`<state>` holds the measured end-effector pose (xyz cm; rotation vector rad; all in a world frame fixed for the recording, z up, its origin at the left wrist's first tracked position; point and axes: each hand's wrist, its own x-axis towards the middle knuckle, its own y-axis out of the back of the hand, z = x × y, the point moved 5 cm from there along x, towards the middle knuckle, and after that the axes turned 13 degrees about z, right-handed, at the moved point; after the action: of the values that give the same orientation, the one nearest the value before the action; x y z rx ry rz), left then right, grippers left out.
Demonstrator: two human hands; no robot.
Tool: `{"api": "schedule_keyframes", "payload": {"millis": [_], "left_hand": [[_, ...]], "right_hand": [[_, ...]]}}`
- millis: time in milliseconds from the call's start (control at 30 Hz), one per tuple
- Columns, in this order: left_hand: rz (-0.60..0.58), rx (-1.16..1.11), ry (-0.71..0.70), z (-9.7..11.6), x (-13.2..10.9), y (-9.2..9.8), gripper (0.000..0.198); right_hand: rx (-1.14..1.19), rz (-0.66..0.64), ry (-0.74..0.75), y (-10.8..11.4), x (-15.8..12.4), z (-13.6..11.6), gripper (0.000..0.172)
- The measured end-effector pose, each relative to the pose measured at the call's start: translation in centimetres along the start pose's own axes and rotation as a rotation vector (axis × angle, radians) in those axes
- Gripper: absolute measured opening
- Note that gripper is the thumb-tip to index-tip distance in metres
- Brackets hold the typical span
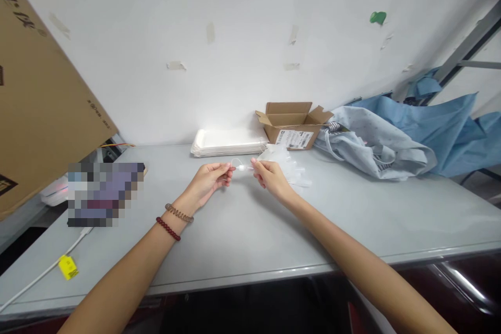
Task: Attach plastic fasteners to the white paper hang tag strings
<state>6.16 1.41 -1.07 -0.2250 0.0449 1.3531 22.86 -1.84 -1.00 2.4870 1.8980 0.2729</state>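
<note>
Pinching a clear piece (243, 167) over the table (242, 229).
Left hand (207, 181) and right hand (270, 176) both closed on it, fingertip to fingertip; clear pile (289, 164) just beyond right.

Both forearms enter from the lower edge, the left from 7 o'clock, the right from 5 o'clock, and converge toward frame centre. Both arms bare.

Left hand (208, 181): palm turned inward toward 3 o'clock, fingers curled, thumb and fingertips pinched together at its right end. Wrist slightly flexed. Two bands on the left wrist: a brown coil (179, 213) nearer the hand, a dark red bead bracelet (168, 229) just behind it.

Right hand (269, 176): back of hand facing up and toward 3 o'clock, fingers curled, thumb and forefinger pinched, tips pointing to 9 o'clock. Wrist straight, bare.

The two pinches face each other, near but not touching. Both hands raised off the surface.
</note>
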Motion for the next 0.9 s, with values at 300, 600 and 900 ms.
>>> {"api": "schedule_keyframes", "payload": {"millis": [300,600,900], "left_hand": [[0.129,0.157,-0.161,0.6,-0.3,0.0,0.029],[0.196,0.296,-0.291,0.3,-0.4,-0.1,0.030],[0.194,0.362,-0.345,0.2,-1.0,-0.4,0.031]], "right_hand": [[-0.074,-0.004,0.033,-0.1,0.2,0.5,0.053],[-0.133,0.003,0.097,-1.4,-0.7,1.7,0.051],[-0.141,0.002,0.126,-1.4,-1.4,1.4,0.048]]}}
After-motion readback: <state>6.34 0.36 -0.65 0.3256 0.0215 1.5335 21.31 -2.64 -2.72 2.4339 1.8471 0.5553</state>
